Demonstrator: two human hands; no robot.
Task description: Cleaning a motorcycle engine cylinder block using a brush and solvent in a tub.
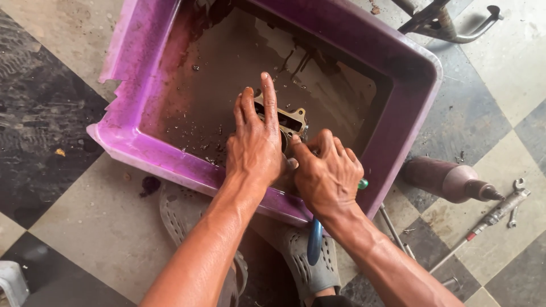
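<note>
A dirty metal engine part [291,120], tan and greasy, sits in a purple plastic tub [398,131] that holds brown murky liquid. My left hand [255,142] lies over the part with its fingers spread along the top. My right hand [325,173] is closed on a tool with a blue and green handle [314,241], whose tip is hidden where it meets the part. Both wrists cross the tub's near rim.
The tub's left rim is chipped. On the checkered tile floor to the right lie a brown cylindrical part [449,179], a ratchet [493,216] and a small wrench [515,204]. A metal stand [449,23] is at top right. Grey sandals [310,261] are under my arms.
</note>
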